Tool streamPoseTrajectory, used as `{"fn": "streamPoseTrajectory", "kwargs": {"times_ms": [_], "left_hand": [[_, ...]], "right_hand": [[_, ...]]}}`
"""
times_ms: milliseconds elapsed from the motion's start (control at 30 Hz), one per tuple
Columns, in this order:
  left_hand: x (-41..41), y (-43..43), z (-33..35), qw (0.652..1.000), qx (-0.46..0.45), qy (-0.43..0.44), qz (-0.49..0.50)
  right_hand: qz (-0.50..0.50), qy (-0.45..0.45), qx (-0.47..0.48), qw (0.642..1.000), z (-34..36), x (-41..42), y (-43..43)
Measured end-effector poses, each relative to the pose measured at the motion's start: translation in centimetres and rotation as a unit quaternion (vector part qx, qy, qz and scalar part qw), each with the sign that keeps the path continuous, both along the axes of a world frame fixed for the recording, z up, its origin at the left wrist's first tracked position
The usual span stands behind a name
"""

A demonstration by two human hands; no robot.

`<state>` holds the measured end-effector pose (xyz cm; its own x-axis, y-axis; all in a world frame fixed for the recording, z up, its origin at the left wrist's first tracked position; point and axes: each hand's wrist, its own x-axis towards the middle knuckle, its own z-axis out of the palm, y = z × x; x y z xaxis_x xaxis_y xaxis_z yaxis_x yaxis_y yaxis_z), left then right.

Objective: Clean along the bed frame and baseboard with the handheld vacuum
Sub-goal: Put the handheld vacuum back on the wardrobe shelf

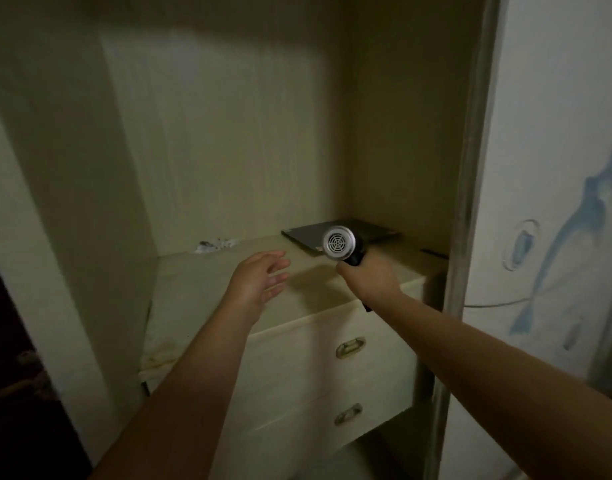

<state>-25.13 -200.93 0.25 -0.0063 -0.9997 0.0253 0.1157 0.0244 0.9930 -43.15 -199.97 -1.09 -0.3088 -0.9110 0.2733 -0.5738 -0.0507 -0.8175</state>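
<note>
vacuum gripped in right hand, nose toward 12 o'clock; left hand empty, fingers spread, at its 8 o'clock.

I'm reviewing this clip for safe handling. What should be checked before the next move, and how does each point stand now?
1. Grip on the tool: the right hand grips the handheld vacuum by its handle. Ok.
2. Spare hand free: the left hand is open above the drawer unit top and holds nothing. Ok.
3. Nozzle aim: only the vacuum's vented back end faces the camera, and the nozzle is hidden. Cannot tell.
4. Bed frame or baseboard within reach: neither shows, only the inside of a wardrobe. Not ok.
5. Loose things near the vacuum: a dark flat item lies just behind it. Not ok.
6. Motor running: cannot tell.
</note>
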Motion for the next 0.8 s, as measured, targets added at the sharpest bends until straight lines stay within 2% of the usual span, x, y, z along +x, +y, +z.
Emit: {"fn": "streamPoseTrajectory", "kwargs": {"times_ms": [233, 433, 800], "left_hand": [[2.3, -2.9, -1.2, 0.993, 0.011, -0.020, 0.116], [3.5, -7.3, -2.3, 0.990, -0.008, -0.013, 0.143], [2.2, -11.3, -2.4, 0.980, -0.005, -0.039, 0.196]], "right_hand": [[0.127, 0.138, 0.019, 0.982, -0.3, 1.9, -7.2], [0.178, 0.254, 0.018, 0.951, -1.9, 4.0, -12.5], [0.223, 0.302, 0.002, 0.927, -4.2, 4.5, -16.9]]}}
